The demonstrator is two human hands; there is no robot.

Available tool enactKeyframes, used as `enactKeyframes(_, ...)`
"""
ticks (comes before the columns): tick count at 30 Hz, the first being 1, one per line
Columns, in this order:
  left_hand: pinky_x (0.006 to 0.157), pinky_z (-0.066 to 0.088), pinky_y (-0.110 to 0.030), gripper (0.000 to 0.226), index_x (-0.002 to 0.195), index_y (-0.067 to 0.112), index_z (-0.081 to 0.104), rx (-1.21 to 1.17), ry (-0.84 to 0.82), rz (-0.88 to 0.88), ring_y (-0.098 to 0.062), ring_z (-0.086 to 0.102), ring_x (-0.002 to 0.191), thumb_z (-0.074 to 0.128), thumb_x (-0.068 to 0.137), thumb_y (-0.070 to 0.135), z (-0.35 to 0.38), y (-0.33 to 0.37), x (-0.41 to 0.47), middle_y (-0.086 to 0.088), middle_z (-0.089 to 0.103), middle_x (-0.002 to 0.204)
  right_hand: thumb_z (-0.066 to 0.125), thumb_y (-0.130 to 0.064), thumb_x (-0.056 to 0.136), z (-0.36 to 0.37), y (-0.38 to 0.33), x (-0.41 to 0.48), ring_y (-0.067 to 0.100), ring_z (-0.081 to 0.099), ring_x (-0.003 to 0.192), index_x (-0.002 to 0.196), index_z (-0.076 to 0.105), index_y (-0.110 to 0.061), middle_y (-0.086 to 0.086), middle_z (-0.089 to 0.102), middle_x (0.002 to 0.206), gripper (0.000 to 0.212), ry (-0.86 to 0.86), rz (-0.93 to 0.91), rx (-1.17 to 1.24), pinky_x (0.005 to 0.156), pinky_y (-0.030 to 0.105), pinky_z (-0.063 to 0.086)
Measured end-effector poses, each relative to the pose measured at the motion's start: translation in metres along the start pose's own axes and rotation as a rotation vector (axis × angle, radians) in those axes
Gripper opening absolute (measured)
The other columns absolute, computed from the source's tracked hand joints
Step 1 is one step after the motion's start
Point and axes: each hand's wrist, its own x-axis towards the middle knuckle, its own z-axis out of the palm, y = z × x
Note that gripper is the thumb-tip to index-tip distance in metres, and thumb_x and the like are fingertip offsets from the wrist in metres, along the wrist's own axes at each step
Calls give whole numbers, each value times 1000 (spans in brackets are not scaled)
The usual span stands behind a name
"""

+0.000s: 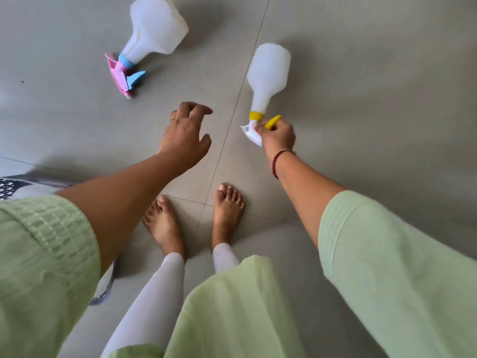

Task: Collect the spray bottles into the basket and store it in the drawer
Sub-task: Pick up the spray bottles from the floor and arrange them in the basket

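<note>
At the far left edge of the frame, a patterned white and dark object (10, 188) is partly hidden behind the left sleeve (44, 267); what it is cannot be determined. The sleeve is pale green and fills the lower left of the frame.

In the upper left of centre, a pink bottle (154, 29) lies on its side on the floor (374, 86). Its body is translucent white, with a blue collar and a pink spray head with a blue trigger pointing toward the bottom of the frame.

The left hand (185, 135) is just left of centre, below the pink bottle and apart from it. Its fingers are spread and curled, with nothing in its grasp. A ring shows on one finger.

Below centre, two bare feet (165, 223) stand on the grey tiled floor, with white leggings (154, 293) and a pale green garment (232, 306) beneath them in the frame.

Right of centre, the right hand (277, 136) is closed around the spray head of a yellow bottle (268, 73). This bottle has a translucent white body, a yellow collar and a yellow trigger, and its base points toward the top of the frame. Whether its body touches the floor cannot be determined. A red thread (277, 161) circles the right wrist. The right sleeve (400, 267), also pale green, fills the lower right.
</note>
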Motion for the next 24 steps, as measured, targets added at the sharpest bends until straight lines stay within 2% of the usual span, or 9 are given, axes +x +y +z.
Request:
enactKeyframes(5,103,38,-36,51,136,16,40,-278,156,-225,-30,40,129,56,88,20,-38,29,-14,-11,37,141,77,-9,76,0,-62,-62,17,54,63,64,58,-13,6,60,67,23,-223,-63,369,65,26,46)
enactKeyframes(10,108,40,-35,67,142,17,29,-822,379,-451,-21,45,129,63,86,34,-96,28,-37,-9,41,141,76,-19,79,15,-132,-131,1,56,51,71,60,-17,1,63,69,18,-435,-105,416,43,9,41)
enactKeyframes(12,102,47,-38,57,136,16,37,-983,419,-493,-23,55,119,63,87,31,-120,16,-51,-9,55,128,74,-21,81,26,-154,-160,-4,56,47,73,58,-18,0,62,70,18,-521,-107,402,41,8,40)
enactKeyframes(15,95,52,-45,29,110,17,50,-1165,508,-543,-30,64,107,65,86,24,-153,-11,-73,-17,63,116,69,-21,86,47,-176,-198,-6,56,45,76,57,-19,-2,61,70,15,-628,-131,383,40,8,40)
enactKeyframes(17,95,53,-46,20,100,19,53,-1201,584,-583,-32,65,107,66,85,23,-171,-34,-90,-20,64,116,63,-25,90,65,-187,-223,-4,56,54,91,62,-20,-5,61,74,6,-687,-155,337,46,13,40)
enactKeyframes(19,94,53,-46,16,96,19,56,-1206,648,-615,-31,66,105,66,84,23,-183,-58,-105,-21,65,114,55,-34,94,84,-195,-243,2,54,70,115,58,-20,-6,61,87,26,-721,-133,253,56,20,39)
enactKeyframes(21,93,54,-45,15,96,19,58,-1232,715,-666,-29,67,102,67,84,23,-191,-83,-123,-19,65,113,46,-40,97,104,-201,-264,8,53,78,102,62,-23,-3,61,95,24,-773,-96,186,60,24,42)
enactKeyframes(22,92,55,-44,16,96,19,59,-1259,742,-687,-28,68,101,67,84,22,-194,-95,-131,-18,66,113,43,-41,98,113,-203,-274,10,54,79,90,63,-24,-2,61,93,28,-796,-80,159,61,25,43)
enactKeyframes(24,90,56,-43,17,97,19,59,-1299,789,-701,-26,69,98,69,83,20,-200,-116,-146,-16,68,110,39,-43,98,130,-204,-291,13,56,77,81,61,-24,0,62,88,34,-846,-33,129,63,26,46)
